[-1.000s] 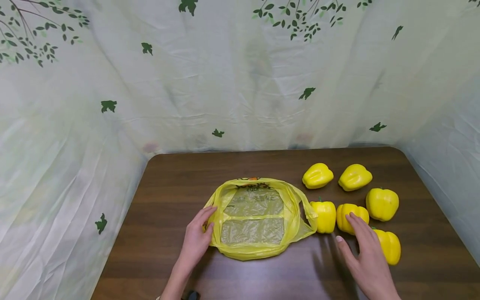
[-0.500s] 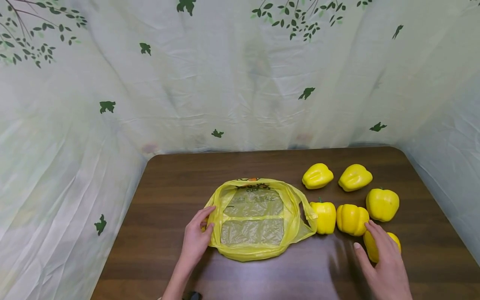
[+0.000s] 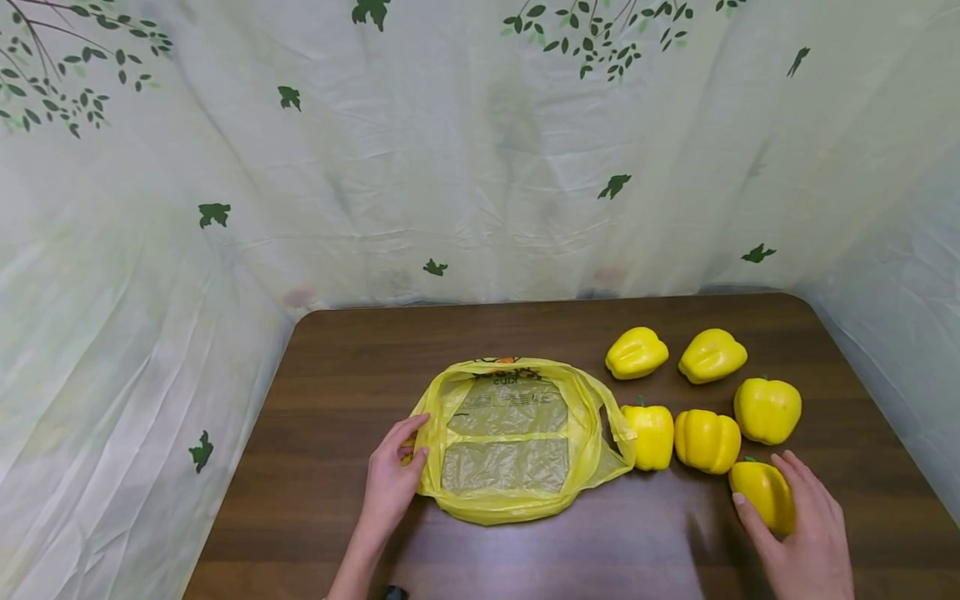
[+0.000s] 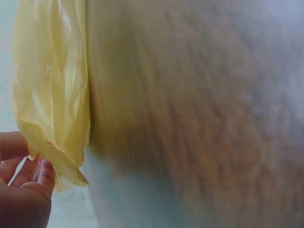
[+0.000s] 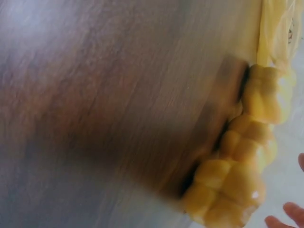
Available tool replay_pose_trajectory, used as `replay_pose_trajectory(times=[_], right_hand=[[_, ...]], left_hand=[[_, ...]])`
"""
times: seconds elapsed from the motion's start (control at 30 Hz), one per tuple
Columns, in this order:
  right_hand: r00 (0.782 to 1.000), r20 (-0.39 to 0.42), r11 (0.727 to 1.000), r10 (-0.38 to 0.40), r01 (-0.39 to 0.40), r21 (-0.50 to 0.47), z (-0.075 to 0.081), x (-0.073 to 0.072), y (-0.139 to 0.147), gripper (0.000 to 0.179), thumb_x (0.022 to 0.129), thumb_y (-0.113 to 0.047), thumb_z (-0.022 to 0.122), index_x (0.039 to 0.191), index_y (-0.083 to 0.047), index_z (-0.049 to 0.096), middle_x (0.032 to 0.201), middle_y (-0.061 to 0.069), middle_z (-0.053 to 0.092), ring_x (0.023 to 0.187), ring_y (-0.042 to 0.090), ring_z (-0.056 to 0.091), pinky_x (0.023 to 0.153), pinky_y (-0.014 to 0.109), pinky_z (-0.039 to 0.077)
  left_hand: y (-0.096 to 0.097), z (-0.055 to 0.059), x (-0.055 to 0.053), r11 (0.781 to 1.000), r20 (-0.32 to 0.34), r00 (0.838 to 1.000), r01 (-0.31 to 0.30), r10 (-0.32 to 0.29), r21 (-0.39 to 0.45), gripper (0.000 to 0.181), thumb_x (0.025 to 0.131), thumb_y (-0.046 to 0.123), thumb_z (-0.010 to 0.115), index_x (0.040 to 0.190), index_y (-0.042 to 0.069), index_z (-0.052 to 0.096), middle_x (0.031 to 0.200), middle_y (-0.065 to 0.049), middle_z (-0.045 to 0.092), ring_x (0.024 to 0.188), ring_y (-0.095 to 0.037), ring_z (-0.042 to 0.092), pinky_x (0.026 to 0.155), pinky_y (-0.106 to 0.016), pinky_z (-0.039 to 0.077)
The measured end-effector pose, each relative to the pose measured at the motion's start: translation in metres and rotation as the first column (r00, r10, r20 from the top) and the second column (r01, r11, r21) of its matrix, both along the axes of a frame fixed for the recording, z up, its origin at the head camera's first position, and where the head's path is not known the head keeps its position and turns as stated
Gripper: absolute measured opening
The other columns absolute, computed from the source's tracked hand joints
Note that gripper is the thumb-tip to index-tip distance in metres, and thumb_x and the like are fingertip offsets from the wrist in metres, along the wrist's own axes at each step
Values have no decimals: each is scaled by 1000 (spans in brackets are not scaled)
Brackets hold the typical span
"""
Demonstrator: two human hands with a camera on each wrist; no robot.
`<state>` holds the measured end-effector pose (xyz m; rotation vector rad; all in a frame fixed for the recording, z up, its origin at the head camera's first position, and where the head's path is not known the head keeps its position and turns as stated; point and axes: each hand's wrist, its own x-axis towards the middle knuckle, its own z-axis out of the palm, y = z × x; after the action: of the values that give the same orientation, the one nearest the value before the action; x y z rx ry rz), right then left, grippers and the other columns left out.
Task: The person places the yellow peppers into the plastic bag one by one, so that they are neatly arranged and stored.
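A yellow plastic bag point(image 3: 517, 507) lies with its mouth spread wide at the middle of the table. My left hand point(image 3: 395, 477) pinches the bag's left rim; the left wrist view shows thumb and fingers at a fold of the yellow film point(image 4: 52, 95). At the right, my right hand point(image 3: 808, 529) hovers over the front yellow bell pepper point(image 3: 759, 492), thumb and fingers spread about it. In the right wrist view the fingertips point(image 5: 293, 212) stand apart from that pepper point(image 5: 225, 194), holding nothing. Its right side is partly hidden by the hand in the head view.
Several other yellow bell peppers stand or lie on the brown table point(image 3: 360, 358), one point(image 3: 651, 437) beside the bag's right handle, another point(image 3: 707, 442) next to it. Farther back lie two more point(image 3: 636, 353). A pale leaf-print curtain point(image 3: 480, 167) hangs behind the table.
My right hand has moved right and toward the front, from over the middle pepper to the front pepper. The left hand and the bag have stayed about where they were.
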<state>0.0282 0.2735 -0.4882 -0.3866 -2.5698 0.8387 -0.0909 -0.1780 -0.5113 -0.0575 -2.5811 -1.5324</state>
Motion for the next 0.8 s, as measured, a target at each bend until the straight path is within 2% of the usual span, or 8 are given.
replay_pose_trajectory(times=[0.13, 0.27, 0.43, 0.53, 0.67, 0.8], right_hand=[[993, 109, 999, -37, 39, -16, 0, -1, 5, 71, 88, -24, 73, 141, 9, 40, 146, 33, 35, 127, 53, 33, 112, 59, 14], [976, 212, 998, -56, 64, -31, -3, -2, 12, 79, 91, -35, 69, 146, 9, 32, 149, 35, 27, 127, 56, 29, 110, 64, 13], [943, 325, 995, -64, 84, -46, -7, -5, 19, 86, 92, -44, 65, 150, 6, 24, 147, 37, 27, 119, 57, 33, 97, 71, 27], [932, 359, 996, -51, 73, -46, -9, -5, 22, 87, 92, -45, 64, 150, 5, 23, 142, 38, 32, 113, 56, 38, 88, 69, 34], [916, 399, 996, -38, 69, -64, -12, -4, 26, 88, 93, -46, 62, 151, 5, 20, 140, 39, 33, 115, 54, 38, 88, 68, 35], [886, 461, 992, -49, 95, -78, -13, -6, 28, 91, 94, -49, 59, 152, 6, 17, 141, 39, 31, 116, 54, 39, 88, 67, 37]], left_hand=[[0, 3, 1, 1000, 32, 999, -6, 6, -4, 47, 84, -11, 67, 126, 11, 66, 127, -3, 61, 109, -19, 58, 84, -33, 53], [0, 4, 2, 1000, 43, 999, -1, 1, 5, 47, 85, -11, 66, 127, 10, 65, 128, -3, 60, 109, -19, 58, 84, -32, 52], [0, 2, 3, 1000, 42, 999, 0, -1, 21, 48, 85, -12, 65, 128, 10, 65, 128, -3, 60, 107, -19, 58, 83, -30, 52], [0, 0, 3, 1000, 39, 999, -3, 2, 26, 49, 84, -13, 65, 127, 10, 65, 127, -4, 60, 107, -19, 58, 83, -29, 52], [0, -1, 4, 999, 30, 1000, -6, 5, 33, 48, 84, -13, 66, 127, 10, 66, 126, -4, 61, 106, -19, 58, 83, -29, 52], [0, 0, 5, 999, 18, 1000, -11, 10, 45, 49, 84, -13, 65, 126, 10, 66, 125, -4, 61, 104, -19, 59, 82, -28, 53]])
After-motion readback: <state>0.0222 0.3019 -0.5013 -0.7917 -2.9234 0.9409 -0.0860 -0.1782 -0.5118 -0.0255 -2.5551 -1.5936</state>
